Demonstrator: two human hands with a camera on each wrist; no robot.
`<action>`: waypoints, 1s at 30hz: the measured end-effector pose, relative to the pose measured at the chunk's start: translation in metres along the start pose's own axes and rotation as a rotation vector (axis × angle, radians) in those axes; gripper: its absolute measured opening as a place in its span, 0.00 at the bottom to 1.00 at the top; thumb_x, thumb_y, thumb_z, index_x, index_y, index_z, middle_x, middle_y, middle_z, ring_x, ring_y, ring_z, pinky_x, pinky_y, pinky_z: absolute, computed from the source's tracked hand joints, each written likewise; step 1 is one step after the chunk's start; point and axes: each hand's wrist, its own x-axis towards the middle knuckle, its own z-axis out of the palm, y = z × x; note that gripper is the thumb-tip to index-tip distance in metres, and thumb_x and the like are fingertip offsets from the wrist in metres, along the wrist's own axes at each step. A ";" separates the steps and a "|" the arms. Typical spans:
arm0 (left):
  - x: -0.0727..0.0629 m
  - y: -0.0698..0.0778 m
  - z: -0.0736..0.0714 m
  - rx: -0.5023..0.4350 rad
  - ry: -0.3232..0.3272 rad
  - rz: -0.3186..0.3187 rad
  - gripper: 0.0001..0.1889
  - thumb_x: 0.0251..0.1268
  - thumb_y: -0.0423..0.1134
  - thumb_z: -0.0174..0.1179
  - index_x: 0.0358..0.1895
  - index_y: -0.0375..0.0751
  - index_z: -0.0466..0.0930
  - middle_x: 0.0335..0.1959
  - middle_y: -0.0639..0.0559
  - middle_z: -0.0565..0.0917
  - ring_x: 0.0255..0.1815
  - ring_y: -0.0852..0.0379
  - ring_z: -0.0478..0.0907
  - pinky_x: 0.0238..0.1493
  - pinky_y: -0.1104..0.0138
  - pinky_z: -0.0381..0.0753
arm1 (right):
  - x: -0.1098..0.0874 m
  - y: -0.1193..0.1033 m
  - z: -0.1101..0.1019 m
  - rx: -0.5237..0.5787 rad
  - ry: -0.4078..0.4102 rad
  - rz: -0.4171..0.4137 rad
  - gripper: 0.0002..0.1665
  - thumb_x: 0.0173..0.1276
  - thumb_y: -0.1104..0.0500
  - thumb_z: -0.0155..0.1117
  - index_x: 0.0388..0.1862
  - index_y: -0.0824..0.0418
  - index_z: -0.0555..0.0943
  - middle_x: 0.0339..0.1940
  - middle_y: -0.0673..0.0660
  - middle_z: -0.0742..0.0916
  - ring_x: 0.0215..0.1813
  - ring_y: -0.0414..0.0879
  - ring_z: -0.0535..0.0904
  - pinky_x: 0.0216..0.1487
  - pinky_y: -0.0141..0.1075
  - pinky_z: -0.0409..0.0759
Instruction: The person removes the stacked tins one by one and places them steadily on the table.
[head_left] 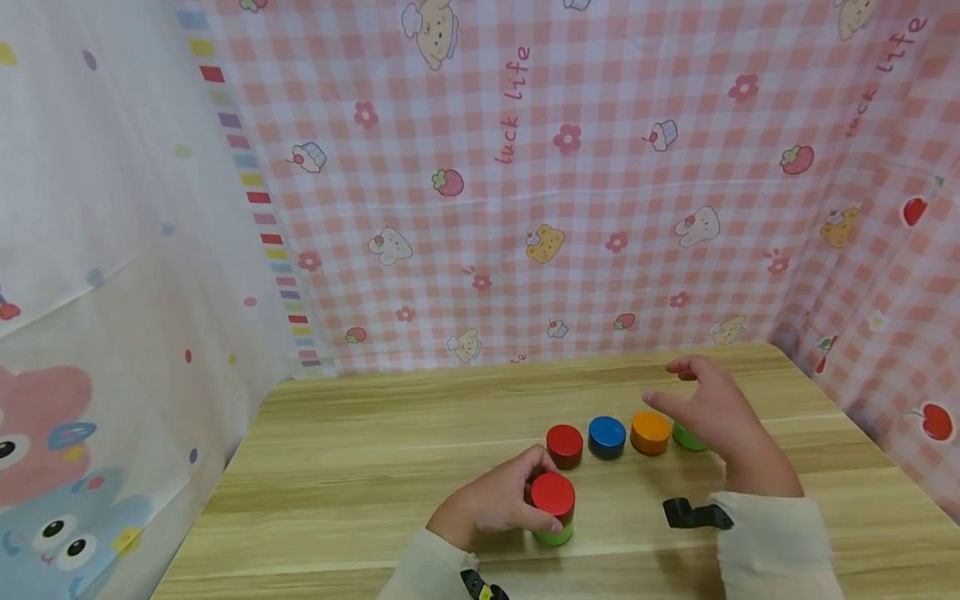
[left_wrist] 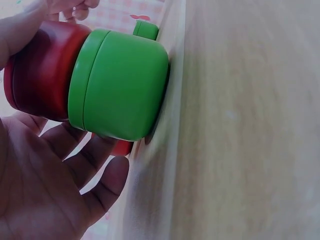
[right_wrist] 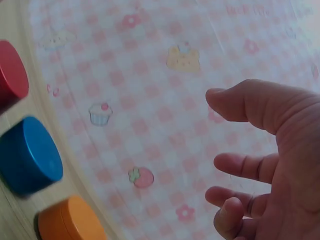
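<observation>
My left hand point(head_left: 498, 497) curls its thumb and fingers round a small red lidded round container point(head_left: 553, 495). Under that red one sits a green lidded container point(head_left: 557, 534), its flat end against the red one's, as the left wrist view shows; together they form an upright stack low over the table. Higher and to the right, my right hand point(head_left: 716, 410) hovers with thumb and fingers spread and loosely bent, holding nothing. It partly hides a second green container point(head_left: 687, 438) on the table.
A red container point(head_left: 565, 446), a blue one point(head_left: 607, 437) and an orange one point(head_left: 650, 432) stand in a row behind the stack, ending at the second green one. The wooden table point(head_left: 360, 450) meets a pink checked cloth point(head_left: 480, 217) at its back edge.
</observation>
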 end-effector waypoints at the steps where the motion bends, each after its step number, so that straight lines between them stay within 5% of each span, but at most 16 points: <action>1: 0.000 0.000 0.000 0.000 0.000 -0.001 0.27 0.57 0.36 0.77 0.56 0.51 0.72 0.51 0.60 0.82 0.54 0.62 0.79 0.57 0.70 0.80 | -0.001 -0.003 0.001 -0.002 -0.003 -0.010 0.52 0.71 0.33 0.68 0.78 0.66 0.65 0.77 0.75 0.67 0.68 0.73 0.68 0.67 0.70 0.70; 13: 0.001 -0.002 -0.003 0.000 -0.011 -0.004 0.27 0.57 0.35 0.78 0.56 0.52 0.72 0.51 0.60 0.82 0.55 0.62 0.78 0.59 0.70 0.78 | -0.006 -0.026 0.015 0.018 -0.033 -0.103 0.41 0.71 0.38 0.71 0.70 0.63 0.73 0.68 0.66 0.77 0.55 0.60 0.74 0.50 0.44 0.79; 22: -0.002 0.000 -0.006 0.005 -0.010 -0.011 0.29 0.57 0.37 0.78 0.58 0.51 0.73 0.53 0.60 0.82 0.58 0.61 0.77 0.66 0.63 0.75 | -0.008 -0.034 0.025 0.024 -0.092 -0.180 0.36 0.71 0.42 0.73 0.68 0.61 0.75 0.67 0.65 0.77 0.53 0.57 0.73 0.46 0.41 0.78; 30: -0.004 -0.001 -0.012 0.075 -0.005 -0.032 0.30 0.55 0.40 0.80 0.59 0.56 0.75 0.56 0.66 0.82 0.61 0.64 0.75 0.74 0.57 0.68 | -0.011 -0.038 0.036 0.085 -0.160 -0.310 0.29 0.69 0.50 0.76 0.62 0.61 0.78 0.63 0.65 0.81 0.36 0.50 0.73 0.32 0.39 0.78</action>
